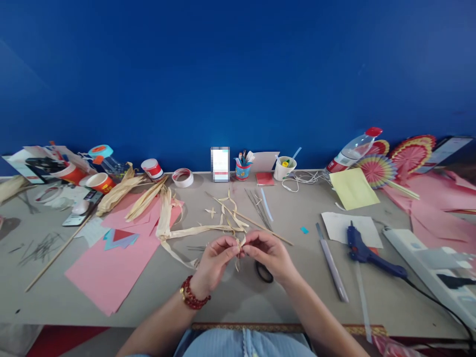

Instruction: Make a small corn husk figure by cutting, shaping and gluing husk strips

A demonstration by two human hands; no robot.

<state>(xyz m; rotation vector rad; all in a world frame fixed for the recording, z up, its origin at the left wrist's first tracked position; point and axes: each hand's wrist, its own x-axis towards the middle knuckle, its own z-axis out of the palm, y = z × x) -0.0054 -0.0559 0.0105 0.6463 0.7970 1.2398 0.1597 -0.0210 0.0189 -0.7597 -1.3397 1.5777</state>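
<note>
My left hand, with a red bead bracelet at its wrist, pinches a small piece of dried husk. Opposite it, my right hand closes thumb and fingers on the same piece, and the fingertips of both hands nearly meet. The fingers cover part of the husk. Long pale husk strips lie on the table just beyond and to the left of my hands. A black scissor handle shows beneath my right hand; its blades are hidden.
Pink paper, cups and husk bundles lie left. Behind stand a tape roll, a phone and a pen cup. At right are a cutter, blue glue gun, power strip and paper fans.
</note>
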